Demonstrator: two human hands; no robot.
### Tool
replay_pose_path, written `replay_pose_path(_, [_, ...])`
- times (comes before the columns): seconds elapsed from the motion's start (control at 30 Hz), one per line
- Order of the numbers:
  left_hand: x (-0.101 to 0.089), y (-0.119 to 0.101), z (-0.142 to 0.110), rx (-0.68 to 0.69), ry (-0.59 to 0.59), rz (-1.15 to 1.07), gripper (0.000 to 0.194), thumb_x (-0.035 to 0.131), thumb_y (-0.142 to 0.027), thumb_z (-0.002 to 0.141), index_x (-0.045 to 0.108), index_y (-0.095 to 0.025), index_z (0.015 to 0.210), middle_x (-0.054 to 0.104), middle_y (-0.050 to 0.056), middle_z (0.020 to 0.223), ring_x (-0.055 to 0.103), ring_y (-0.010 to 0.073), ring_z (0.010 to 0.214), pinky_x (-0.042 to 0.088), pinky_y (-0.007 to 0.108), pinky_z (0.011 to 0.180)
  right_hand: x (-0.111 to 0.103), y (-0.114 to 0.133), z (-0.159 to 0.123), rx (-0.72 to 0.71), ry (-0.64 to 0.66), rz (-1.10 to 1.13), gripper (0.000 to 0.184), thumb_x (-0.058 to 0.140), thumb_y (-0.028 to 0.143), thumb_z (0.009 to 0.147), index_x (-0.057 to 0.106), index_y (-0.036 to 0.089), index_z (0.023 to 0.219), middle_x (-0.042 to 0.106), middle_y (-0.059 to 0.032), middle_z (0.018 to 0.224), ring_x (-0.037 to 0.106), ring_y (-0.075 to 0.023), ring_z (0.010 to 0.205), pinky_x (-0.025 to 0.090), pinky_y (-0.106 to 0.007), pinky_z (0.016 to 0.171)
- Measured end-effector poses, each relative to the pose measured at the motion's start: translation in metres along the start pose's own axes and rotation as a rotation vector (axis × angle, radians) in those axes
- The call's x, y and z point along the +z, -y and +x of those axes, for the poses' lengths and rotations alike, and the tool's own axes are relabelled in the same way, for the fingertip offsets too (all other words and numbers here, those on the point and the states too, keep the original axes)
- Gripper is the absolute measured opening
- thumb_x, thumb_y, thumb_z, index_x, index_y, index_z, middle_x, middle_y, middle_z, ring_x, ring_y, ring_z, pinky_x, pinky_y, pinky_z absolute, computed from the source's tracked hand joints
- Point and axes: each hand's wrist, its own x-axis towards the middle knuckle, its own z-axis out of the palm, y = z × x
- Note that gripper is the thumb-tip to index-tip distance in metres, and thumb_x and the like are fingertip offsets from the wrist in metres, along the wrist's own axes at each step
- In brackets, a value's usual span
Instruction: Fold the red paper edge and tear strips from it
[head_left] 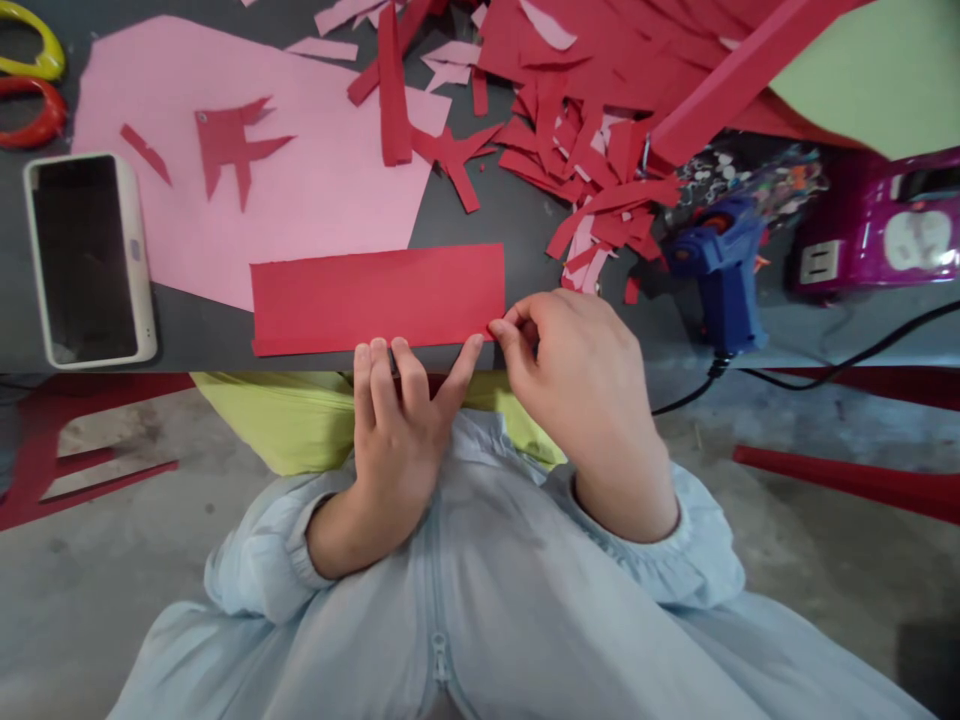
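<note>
A rectangular red paper strip (379,295) lies along the table's near edge, with a narrow fold running along its lower side. My left hand (397,430) rests its outstretched fingertips on that folded edge, right of the middle. At the strip's lower right corner, my right hand (581,365) pinches the paper between thumb and forefinger. Behind the strip is a large pink sheet (337,170), partly covered by it. On the pink sheet sit a jagged red paper cutout (225,145) and a small red sliver (146,155).
A phone (79,260) and scissors (34,110) are at left. Red and pink scraps (592,160) pile up at the back. On the right stand a blue glue gun (727,270) with a black cord (847,370) and a purple box-shaped device (862,230).
</note>
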Motion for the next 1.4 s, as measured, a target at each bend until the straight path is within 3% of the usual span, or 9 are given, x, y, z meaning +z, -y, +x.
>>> replay_pose_path(0.27, [-0.003,0.000,0.005,0.045,-0.070,0.128,0.066,0.064,-0.017,0.094,0.039,-0.035,0.153,0.062,0.010,0.123,0.060,0.0303,0.127,0.053,0.055,0.107,-0.003,0.006,0.001,0.004,0.052,-0.084,0.026,0.044,0.024,0.099,0.064,0.017,0.083,0.066,-0.0094,0.080,0.059,-0.0237,0.080,0.045,-0.037,0.075])
replay_pose_path(0.5, [-0.004,0.001,0.007,0.063,-0.077,0.122,0.066,0.065,-0.014,0.093,0.041,-0.034,0.151,0.059,0.008,0.123,0.059,0.0289,0.125,0.054,0.055,0.107,-0.004,0.011,0.003,0.026,0.104,-0.170,0.024,0.046,0.022,0.100,0.066,0.014,0.089,0.069,-0.0119,0.086,0.061,-0.0256,0.086,0.045,-0.036,0.072])
replay_pose_path(0.9, [-0.001,0.000,0.005,0.008,-0.022,-0.013,0.073,0.059,-0.011,0.095,0.029,-0.039,0.156,0.055,0.010,0.131,0.052,0.0307,0.134,0.045,0.063,0.113,-0.002,0.009,0.002,0.023,0.040,-0.094,0.025,0.045,0.025,0.099,0.063,0.017,0.085,0.068,-0.0098,0.082,0.060,-0.0243,0.081,0.044,-0.036,0.074])
replay_pose_path(1.03, [0.000,-0.002,0.006,-0.001,-0.037,-0.030,0.069,0.060,-0.010,0.094,0.036,-0.037,0.152,0.053,0.009,0.131,0.048,0.0315,0.136,0.043,0.063,0.115,-0.011,0.005,-0.011,0.038,-0.085,-0.017,0.023,0.047,0.031,0.101,0.065,0.017,0.105,0.070,-0.0056,0.080,0.061,-0.0210,0.076,0.044,-0.032,0.069])
replay_pose_path(1.1, [-0.001,-0.004,0.007,-0.003,-0.063,-0.013,0.066,0.061,-0.009,0.093,0.040,-0.037,0.150,0.053,0.008,0.129,0.048,0.0312,0.136,0.044,0.062,0.114,-0.015,0.004,-0.022,-0.043,-0.123,-0.020,0.028,0.042,0.028,0.103,0.068,0.017,0.106,0.068,-0.0032,0.075,0.059,-0.0177,0.069,0.042,-0.030,0.066])
replay_pose_path(1.23, [-0.005,-0.005,0.010,0.011,-0.056,0.017,0.063,0.063,-0.014,0.093,0.043,-0.036,0.148,0.053,0.008,0.127,0.050,0.0302,0.132,0.048,0.060,0.111,-0.013,0.005,-0.041,-0.181,-0.034,-0.129,0.038,0.043,0.014,0.099,0.068,0.019,0.127,0.060,0.0017,0.060,0.052,-0.0150,0.060,0.035,-0.029,0.059])
replay_pose_path(1.4, [-0.007,-0.004,0.010,0.032,-0.047,0.095,0.064,0.064,-0.019,0.095,0.040,-0.035,0.152,0.054,0.009,0.126,0.053,0.0300,0.129,0.050,0.059,0.110,-0.009,0.009,-0.047,-0.110,0.063,-0.241,0.051,0.046,0.006,0.090,0.063,0.020,0.136,0.060,0.0027,0.057,0.053,-0.0144,0.058,0.030,-0.029,0.054])
